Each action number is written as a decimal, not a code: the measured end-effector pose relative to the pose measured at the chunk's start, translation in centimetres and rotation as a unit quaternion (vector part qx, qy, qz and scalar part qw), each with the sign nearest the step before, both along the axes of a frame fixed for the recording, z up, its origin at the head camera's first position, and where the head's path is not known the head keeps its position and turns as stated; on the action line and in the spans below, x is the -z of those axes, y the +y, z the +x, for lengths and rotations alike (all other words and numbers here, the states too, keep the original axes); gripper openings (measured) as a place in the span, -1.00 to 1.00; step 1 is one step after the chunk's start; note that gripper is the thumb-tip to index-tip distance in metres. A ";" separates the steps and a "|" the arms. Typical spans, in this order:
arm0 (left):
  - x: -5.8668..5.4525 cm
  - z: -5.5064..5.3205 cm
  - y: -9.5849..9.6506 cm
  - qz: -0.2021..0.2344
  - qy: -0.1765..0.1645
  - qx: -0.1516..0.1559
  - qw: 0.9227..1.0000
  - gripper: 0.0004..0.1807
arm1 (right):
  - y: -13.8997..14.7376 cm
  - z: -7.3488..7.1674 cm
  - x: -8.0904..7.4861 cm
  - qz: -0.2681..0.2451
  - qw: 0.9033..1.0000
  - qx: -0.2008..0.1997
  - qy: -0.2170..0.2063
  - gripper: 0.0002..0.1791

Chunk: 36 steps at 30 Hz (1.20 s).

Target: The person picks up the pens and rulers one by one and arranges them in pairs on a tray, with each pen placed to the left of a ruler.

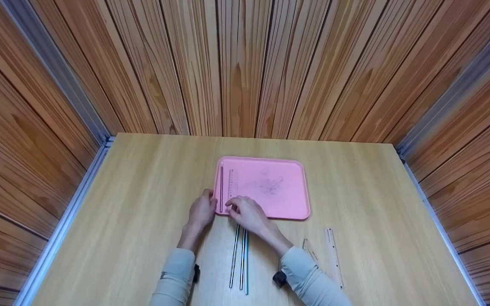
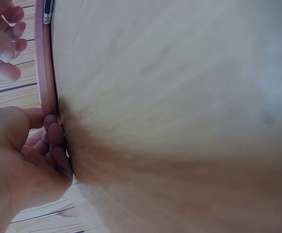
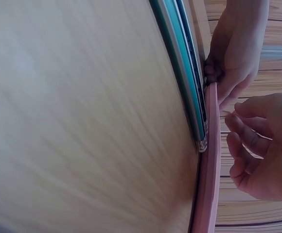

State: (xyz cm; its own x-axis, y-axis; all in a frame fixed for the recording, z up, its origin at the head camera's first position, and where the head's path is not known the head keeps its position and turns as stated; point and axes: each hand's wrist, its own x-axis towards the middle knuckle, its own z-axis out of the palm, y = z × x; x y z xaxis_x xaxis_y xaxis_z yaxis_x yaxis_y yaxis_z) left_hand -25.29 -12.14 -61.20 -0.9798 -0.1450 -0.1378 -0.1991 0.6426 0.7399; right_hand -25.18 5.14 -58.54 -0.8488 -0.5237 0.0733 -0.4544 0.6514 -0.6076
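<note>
A pink tray [image 1: 289,191] lies on the wooden table. At its near left corner my left hand [image 1: 202,209] pinches the rim, the thumb on one side and curled fingers on the other. My right hand [image 1: 250,214] hovers over the tray's near edge, its fingers loosely bent, with nothing seen between them in the right wrist view. Along the tray's left side lies a dark pencil [image 1: 221,187], and beside it a short clear ruler [image 1: 231,182]. Several pencils [image 3: 182,73] with metal ferrules point at the near rim from the table.
Right of my right forearm lies a long pale ruler [image 1: 334,257]. A small flat brownish piece [image 1: 309,247] sits partly hidden by that sleeve. Dark scribble-like marks [image 1: 270,183] show on the tray's middle. Wood-panelled walls [image 1: 240,68] enclose the table's back and sides.
</note>
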 end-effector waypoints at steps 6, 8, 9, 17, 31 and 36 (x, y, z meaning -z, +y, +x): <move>0.1 0.0 -0.3 0.008 0.004 0.007 1.000 -0.66 | 0.3 1.2 0.1 0.007 1.000 -0.017 0.013 -0.79; 0.0 0.0 -0.2 0.013 0.005 0.003 1.000 -0.67 | 0.6 1.5 0.1 0.013 1.000 -0.023 0.011 -0.79; -0.1 0.0 -0.2 0.013 0.008 0.002 1.000 -0.67 | 0.7 1.7 0.1 0.015 0.999 -0.026 0.012 -0.80; 0.0 0.1 -0.2 0.022 0.018 0.003 1.000 -0.68 | 1.5 2.8 0.2 0.033 0.999 -0.027 0.023 -0.79; 0.1 -0.3 -0.1 0.002 -0.004 -0.002 1.000 -0.67 | 1.7 3.9 0.7 0.068 0.996 -0.056 0.017 -0.79; 0.2 -0.3 0.0 0.012 -0.018 -0.008 1.000 -0.66 | 1.6 4.1 0.6 0.080 0.994 -0.070 0.014 -0.82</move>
